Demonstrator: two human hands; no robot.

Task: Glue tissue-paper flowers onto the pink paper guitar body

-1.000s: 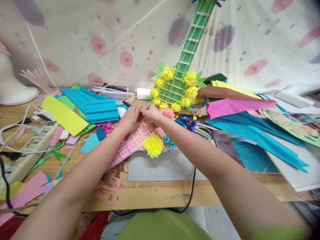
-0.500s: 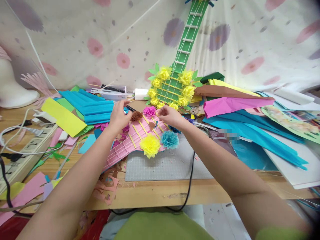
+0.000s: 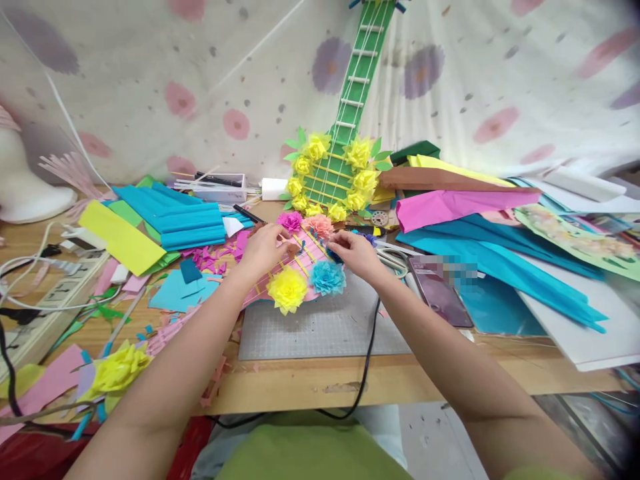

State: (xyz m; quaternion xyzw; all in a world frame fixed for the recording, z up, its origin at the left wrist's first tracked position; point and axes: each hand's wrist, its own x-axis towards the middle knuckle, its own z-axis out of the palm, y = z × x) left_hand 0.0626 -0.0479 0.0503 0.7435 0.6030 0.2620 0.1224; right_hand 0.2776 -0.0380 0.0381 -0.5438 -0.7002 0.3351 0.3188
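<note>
1. One pink paper guitar (image 3: pixel 314 257) lies partly on the gray cutting mat (image 3: pixel 320 328), its yellow paper flower (image 3: pixel 287 290) at the near edge.
2. Your left hand (image 3: pixel 266 250) curves its fingers just beside the magenta paper flower (image 3: pixel 290 221); whether they pinch something, I cannot tell.
3. Your right hand (image 3: pixel 359 255) bends its fingers at the dark blue paper flower (image 3: pixel 334 254); also here, I cannot tell about pinching.

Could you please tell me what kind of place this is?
It is probably a paper-craft workspace, though I cannot tell whether at home or in a studio. Signs of this are the flowered pink guitar shape, the gridded grey mat and the folded blue sheets.
</note>
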